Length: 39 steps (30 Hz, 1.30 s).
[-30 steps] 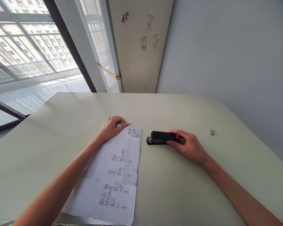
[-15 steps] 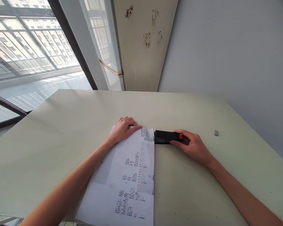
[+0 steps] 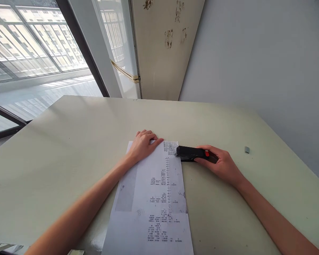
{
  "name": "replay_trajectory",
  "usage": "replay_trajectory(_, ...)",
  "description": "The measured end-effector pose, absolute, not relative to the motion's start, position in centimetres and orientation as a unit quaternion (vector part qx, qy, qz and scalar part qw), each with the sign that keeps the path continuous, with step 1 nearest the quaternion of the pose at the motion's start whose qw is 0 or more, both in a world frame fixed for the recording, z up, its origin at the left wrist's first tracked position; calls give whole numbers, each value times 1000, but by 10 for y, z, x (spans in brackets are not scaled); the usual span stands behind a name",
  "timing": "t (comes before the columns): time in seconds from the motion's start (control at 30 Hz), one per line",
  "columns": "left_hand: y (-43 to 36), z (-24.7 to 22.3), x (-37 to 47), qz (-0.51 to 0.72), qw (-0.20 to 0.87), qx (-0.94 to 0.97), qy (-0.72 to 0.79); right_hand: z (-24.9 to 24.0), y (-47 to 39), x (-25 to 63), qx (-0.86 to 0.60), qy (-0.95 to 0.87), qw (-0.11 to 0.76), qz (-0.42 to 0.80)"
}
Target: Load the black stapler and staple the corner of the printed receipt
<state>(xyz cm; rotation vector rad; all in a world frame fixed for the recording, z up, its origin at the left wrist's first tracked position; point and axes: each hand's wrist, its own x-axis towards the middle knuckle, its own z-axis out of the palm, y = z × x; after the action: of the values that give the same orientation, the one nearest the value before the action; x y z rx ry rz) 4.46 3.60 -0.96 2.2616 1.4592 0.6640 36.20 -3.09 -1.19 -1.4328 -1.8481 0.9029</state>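
A printed sheet of paper [image 3: 159,198], perhaps several stacked, lies lengthwise in front of me with creases and smudges on it. My left hand [image 3: 146,144] holds its far edge, thumb on top and fingers curled at the edge. A black stapler [image 3: 190,152] with a red spot lies sideways on the right, its jaws at the paper's far right edge and its upper arm slightly over the sheet. My right hand [image 3: 218,163] grips the stapler's rear end, thumb and fingers around it.
A small grey staple strip [image 3: 247,149] lies on the pale table [image 3: 90,141] to the right. Beyond the table stand a fridge-like cabinet [image 3: 159,78] with a gold handle [image 3: 124,72], a grey wall [image 3: 250,53] and a window [image 3: 37,42].
The paper has turned, its near end swinging right, and its far right corner now reaches under the stapler's upper arm. Both hands keep their holds. The camera view has shifted slightly.
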Motion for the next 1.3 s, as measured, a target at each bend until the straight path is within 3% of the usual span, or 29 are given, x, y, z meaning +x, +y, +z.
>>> replay_trajectory(0.17, 13, 2, 40, 265, 151, 824, 477, -12, -29, 366, -546, -708, 294, 338)
replay_trajectory(0.47, -37, 1, 26, 197, 179, 911, 316, 25, -22, 341, -611, -692, 262, 281)
replay_trajectory(0.77, -42, -6, 38, 179, 161, 923, 300, 31, -3, 293, -598, -726, 209, 267)
replay_trajectory(1.3, -42, -18, 45, 194, 155, 923, 292, 36, -7, 282, -636, -721, 106, 255)
